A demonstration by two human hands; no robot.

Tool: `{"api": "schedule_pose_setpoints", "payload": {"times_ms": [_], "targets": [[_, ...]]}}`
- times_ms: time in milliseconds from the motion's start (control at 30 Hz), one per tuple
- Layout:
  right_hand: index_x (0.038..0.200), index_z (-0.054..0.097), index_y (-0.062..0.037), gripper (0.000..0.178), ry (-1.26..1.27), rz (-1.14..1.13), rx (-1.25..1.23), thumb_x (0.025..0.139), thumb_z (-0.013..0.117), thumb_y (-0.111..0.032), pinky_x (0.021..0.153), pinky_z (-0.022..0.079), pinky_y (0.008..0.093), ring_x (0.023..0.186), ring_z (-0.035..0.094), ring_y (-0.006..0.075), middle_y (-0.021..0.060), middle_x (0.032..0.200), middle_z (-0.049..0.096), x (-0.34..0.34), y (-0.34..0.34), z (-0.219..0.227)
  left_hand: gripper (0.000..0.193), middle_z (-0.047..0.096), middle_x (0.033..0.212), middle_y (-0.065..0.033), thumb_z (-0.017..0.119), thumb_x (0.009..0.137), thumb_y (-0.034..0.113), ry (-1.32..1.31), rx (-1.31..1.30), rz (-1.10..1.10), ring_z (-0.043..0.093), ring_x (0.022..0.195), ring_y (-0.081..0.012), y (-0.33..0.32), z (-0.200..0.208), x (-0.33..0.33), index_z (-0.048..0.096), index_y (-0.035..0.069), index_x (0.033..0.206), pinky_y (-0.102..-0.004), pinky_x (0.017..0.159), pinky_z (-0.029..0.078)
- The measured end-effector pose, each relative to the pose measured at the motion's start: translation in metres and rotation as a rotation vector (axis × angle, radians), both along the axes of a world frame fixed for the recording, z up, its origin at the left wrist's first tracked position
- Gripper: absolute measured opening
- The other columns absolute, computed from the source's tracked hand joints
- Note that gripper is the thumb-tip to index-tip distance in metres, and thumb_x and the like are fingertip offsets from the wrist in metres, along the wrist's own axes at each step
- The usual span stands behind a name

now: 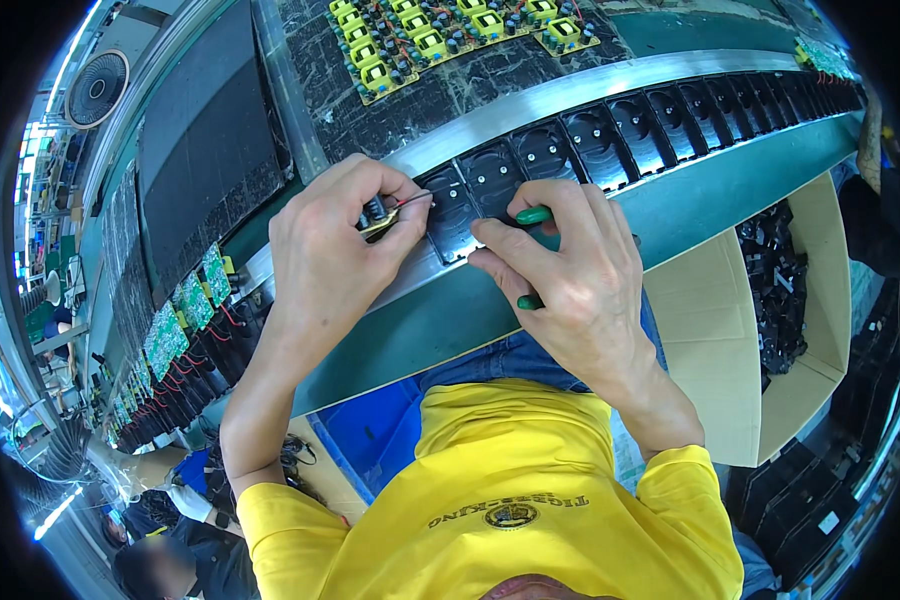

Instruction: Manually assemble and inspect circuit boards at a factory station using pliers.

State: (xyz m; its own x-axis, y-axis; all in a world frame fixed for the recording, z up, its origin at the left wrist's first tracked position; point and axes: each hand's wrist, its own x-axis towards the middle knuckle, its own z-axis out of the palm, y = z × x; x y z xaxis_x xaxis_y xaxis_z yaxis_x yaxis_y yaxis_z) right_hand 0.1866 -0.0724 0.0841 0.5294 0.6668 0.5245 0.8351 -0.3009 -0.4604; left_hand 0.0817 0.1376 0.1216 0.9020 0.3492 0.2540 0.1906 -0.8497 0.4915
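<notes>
My left hand (342, 235) pinches a small circuit board (378, 222) carrying a dark cylindrical part, over the near end of the row of black plastic cases (490, 175). Thin wires (410, 200) run from the board toward the nearest case. Closed in my right hand (570, 265) is a pair of green-handled pliers (533, 215). Two green grip ends show between the fingers, while its jaws are hidden. The right fingertips are at the edge of the cases, a short gap from the left hand.
Circuit boards with yellow transformers (430, 43) lie beyond the metal rail (530, 100). Green boards with red wires (167, 340) line the left. A cardboard box (700, 345) of black parts stands right, a blue bin (365, 430) below the bench. Another person (205, 565) is at lower left.
</notes>
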Motion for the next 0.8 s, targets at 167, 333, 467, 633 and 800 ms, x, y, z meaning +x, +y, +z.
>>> {"api": "schedule_pose_setpoints", "payload": {"times_ms": [167,333,467,633,800], "targets": [[0.118,0.089,-0.0117,0.033,0.068,0.055,0.029,0.086,0.097,-0.014,0.085,0.056,0.0364,0.095,0.061,0.0206,0.0037,0.118,0.069,0.002,-0.001,0.009,0.010,0.079,0.096,-0.0022,0.086,0.091,0.005,0.045,-0.033,-0.049,0.070,0.078,-0.0203,0.000,0.005,0.001,0.079,0.004,0.098,-0.0329,0.075,0.055],[0.124,0.083,-0.0070,0.027,0.494,0.229,0.299,0.101,0.086,-0.021,0.080,0.052,0.0346,0.088,0.059,0.0178,0.0058,0.109,0.068,0.010,0.008,0.045,0.008,0.079,0.101,-0.0018,0.085,0.093,0.004,0.082,-0.086,-0.203,0.070,0.081,-0.0216,0.020,0.009,-0.001,0.080,0.006,0.099,-0.0338,0.077,0.056],[0.123,0.078,-0.0045,0.031,1.048,0.349,0.738,0.116,0.071,-0.033,0.075,0.047,0.0329,0.082,0.056,0.0156,0.0071,0.101,0.068,0.025,0.041,0.058,0.008,0.078,0.105,-0.0002,0.084,0.094,0.005,0.057,0.008,-0.364,0.069,0.085,-0.0212,0.035,0.011,0.001,0.081,0.009,0.101,-0.0340,0.078,0.056],[0.113,0.072,-0.0077,0.048,1.248,0.494,0.927,0.124,0.047,-0.048,0.071,0.040,0.0308,0.075,0.049,0.0139,0.0050,0.089,0.061,0.039,0.088,0.034,0.008,0.074,0.106,0.0026,0.082,0.095,0.009,0.017,0.452,-0.495,0.065,0.088,-0.0194,0.037,0.015,0.009,0.081,0.014,0.101,-0.0339,0.077,0.056],[0.112,0.068,-0.0092,0.048,1.339,0.489,0.980,0.124,0.045,-0.050,0.071,0.039,0.0307,0.075,0.045,0.0132,0.0024,0.087,0.055,0.035,0.104,0.020,0.008,0.071,0.106,0.0033,0.081,0.094,0.013,-0.051,0.468,-0.516,0.062,0.088,-0.0185,0.044,0.002,0.007,0.080,0.017,0.101,-0.0335,0.076,0.055]]}}
